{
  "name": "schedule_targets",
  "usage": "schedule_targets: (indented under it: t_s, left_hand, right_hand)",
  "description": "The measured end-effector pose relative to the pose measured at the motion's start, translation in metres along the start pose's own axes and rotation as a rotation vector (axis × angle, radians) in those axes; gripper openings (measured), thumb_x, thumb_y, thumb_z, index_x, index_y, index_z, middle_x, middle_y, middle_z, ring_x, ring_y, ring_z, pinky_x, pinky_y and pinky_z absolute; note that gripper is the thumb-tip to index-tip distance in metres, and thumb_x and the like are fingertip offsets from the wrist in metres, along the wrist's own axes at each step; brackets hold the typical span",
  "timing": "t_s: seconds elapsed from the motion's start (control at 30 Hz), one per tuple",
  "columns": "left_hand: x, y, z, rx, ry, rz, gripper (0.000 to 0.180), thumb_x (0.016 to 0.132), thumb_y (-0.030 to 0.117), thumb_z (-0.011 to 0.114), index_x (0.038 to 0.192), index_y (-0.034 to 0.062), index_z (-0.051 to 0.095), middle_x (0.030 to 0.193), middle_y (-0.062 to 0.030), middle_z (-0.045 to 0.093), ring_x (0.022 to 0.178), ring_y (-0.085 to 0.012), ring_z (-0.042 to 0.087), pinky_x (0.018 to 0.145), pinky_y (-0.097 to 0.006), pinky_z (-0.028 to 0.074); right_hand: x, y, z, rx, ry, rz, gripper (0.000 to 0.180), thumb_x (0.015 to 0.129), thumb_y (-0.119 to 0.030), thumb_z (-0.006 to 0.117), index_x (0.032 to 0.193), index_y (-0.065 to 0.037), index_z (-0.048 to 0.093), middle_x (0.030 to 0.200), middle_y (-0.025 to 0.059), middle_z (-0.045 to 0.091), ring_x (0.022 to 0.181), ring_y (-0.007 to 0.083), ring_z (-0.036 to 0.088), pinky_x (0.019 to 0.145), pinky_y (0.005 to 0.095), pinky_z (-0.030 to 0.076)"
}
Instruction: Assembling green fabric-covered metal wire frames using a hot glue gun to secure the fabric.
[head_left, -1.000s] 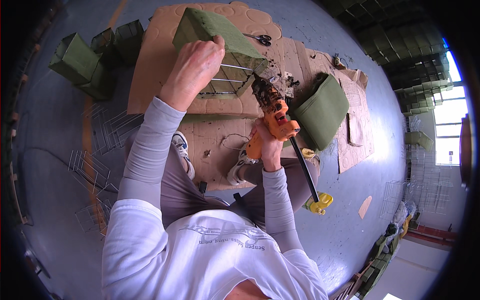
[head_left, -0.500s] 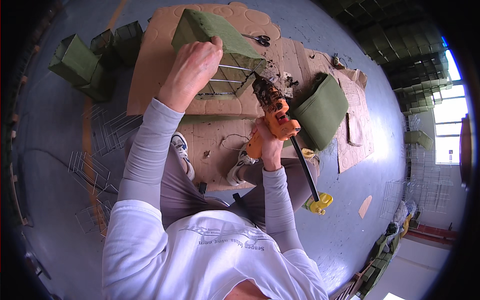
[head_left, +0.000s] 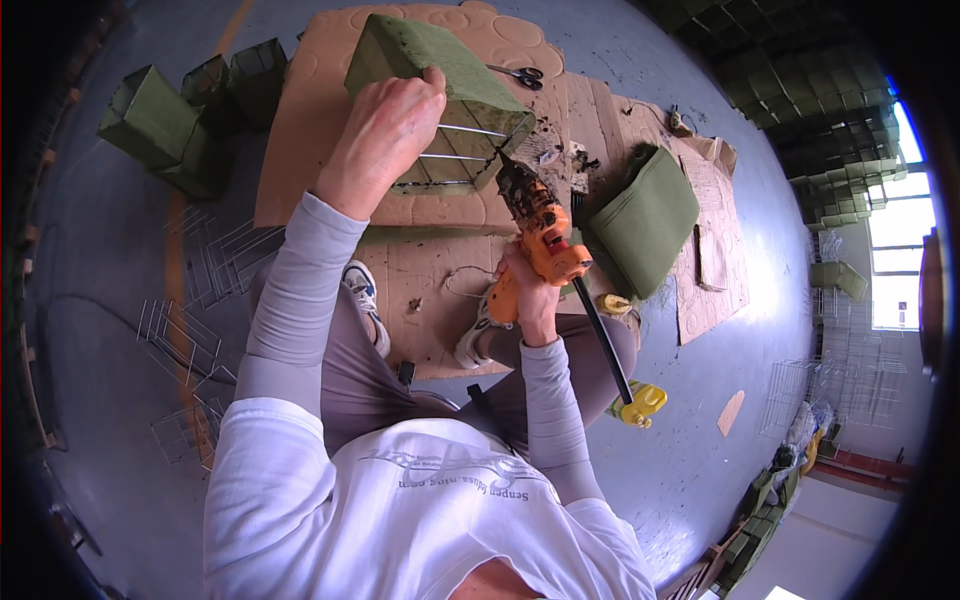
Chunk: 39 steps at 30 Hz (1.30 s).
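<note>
A green felt-covered box (head_left: 430, 65) lies on its side on the cardboard (head_left: 310, 150) in front of me, its open end toward me and thin metal wires (head_left: 465, 155) showing across it. My left hand (head_left: 385, 140) is closed on the felt at the upper edge of that opening, thumb and finger pinching it. In my right hand (head_left: 532, 300) is an orange glue gun (head_left: 550, 250), its front part smeared with dark residue. A long black glue stick (head_left: 603, 335) sticks out of its back. The nozzle points at the box's right edge, touching or very near it.
Scissors (head_left: 525, 76) lie beyond the box. Folded green felt (head_left: 645, 220) rests to its right. More green boxes (head_left: 150, 120) stand at the left, with bare wire frames (head_left: 180, 340) on the floor nearer me. A yellow bottle (head_left: 643, 405) lies by my right leg.
The glue gun has moved slightly left, its nozzle coming along the box's right edge. My left hand keeps its hold with hardly any movement.
</note>
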<state>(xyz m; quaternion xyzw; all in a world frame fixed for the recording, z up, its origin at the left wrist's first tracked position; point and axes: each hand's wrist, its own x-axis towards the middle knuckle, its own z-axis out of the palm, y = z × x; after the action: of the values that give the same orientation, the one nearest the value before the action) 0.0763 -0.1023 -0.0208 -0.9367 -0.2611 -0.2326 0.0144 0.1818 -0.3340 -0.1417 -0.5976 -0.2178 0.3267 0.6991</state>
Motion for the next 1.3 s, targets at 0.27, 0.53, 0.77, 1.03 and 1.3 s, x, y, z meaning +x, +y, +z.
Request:
schedule_targets:
  t_s: [0.27,0.53,0.77,1.03,1.3]
  left_hand:
    - [0.002,0.000,-0.001,0.032,0.013,0.019,0.016,0.088,0.003,0.050,0.100,-0.0061,0.056,0.067,-0.0231,0.063,0.067,-0.0358,0.068,0.059,-0.044,0.054]
    - [0.001,-0.005,0.002,0.058,0.058,0.037,0.015,0.087,0.001,0.051,0.099,-0.0061,0.056,0.066,-0.0234,0.063,0.066,-0.0352,0.068,0.059,-0.043,0.054]
    - [0.002,-0.004,0.002,0.034,0.057,0.034,0.015,0.086,0.001,0.051,0.099,-0.0058,0.055,0.066,-0.0228,0.063,0.066,-0.0352,0.067,0.058,-0.043,0.054]
    - [0.001,-0.007,0.004,0.048,0.066,0.040,0.015,0.087,0.002,0.051,0.100,-0.0050,0.056,0.066,-0.0216,0.063,0.067,-0.0344,0.067,0.060,-0.042,0.054]
    - [0.001,-0.004,0.001,0.023,0.040,0.006,0.022,0.087,0.004,0.052,0.106,-0.0062,0.057,0.068,-0.0206,0.064,0.068,-0.0331,0.067,0.062,-0.041,0.054]
  right_hand:
    - [-0.009,0.012,-0.005,0.059,-0.011,0.082,0.016,0.086,-0.003,0.063,0.099,0.002,0.057,0.085,0.0061,0.062,0.071,0.0153,0.062,0.065,0.0294,0.051]
    - [-0.012,0.012,0.002,0.079,-0.045,0.095,0.011,0.086,-0.002,0.064,0.095,0.003,0.058,0.088,0.0075,0.063,0.078,0.0178,0.065,0.073,0.0313,0.056]
    - [-0.014,0.017,-0.002,0.037,-0.048,0.128,0.013,0.085,-0.004,0.065,0.094,0.004,0.060,0.083,0.0065,0.063,0.072,0.0169,0.065,0.068,0.0294,0.054]
    - [-0.013,0.013,0.001,-0.037,-0.033,0.109,0.012,0.086,-0.006,0.066,0.092,0.003,0.060,0.078,0.0064,0.064,0.068,0.0151,0.064,0.064,0.0284,0.051]
    - [-0.013,0.018,0.003,-0.046,-0.024,0.105,0.010,0.087,-0.007,0.065,0.091,0.001,0.060,0.073,0.0042,0.062,0.065,0.0141,0.062,0.061,0.0277,0.049]
